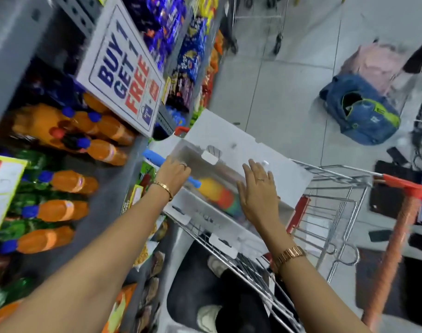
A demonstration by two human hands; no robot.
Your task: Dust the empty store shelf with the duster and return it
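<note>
Two bare forearms reach up from 6 o'clock, each w/ a gold-tone band at the wrist. Left hand [173, 173] is closed round the blue handle of the duster [213, 188]; handle sticks out toward 10 o'clock, and the yellow, orange & green fluffy head lies inside the box [231, 227]. Right hand [260, 191] is flat, fingers spread, gripping nothing, palm over the box opening just beside the duster head; contact w/ the box can't be told. Box is white corrugated plastic w/ flaps open, sitting in a wire shopping cart [330, 212] w/ an orange handle at 3 o'clock.

At 9 o'clock, grey shelves [114, 188] hold rows of orange drink bottles [70, 183] w/ blue caps, lying on their sides in this tilted view; labels too blurred to read. Above, at 11 o'clock, a white sign [123, 75] reads "BUY 1 GET 1 FREE". Beyond it, shiny blue & purple snack packs. At 2 o'clock, a blue bag [363, 114] lies on pale floor tiles.
</note>
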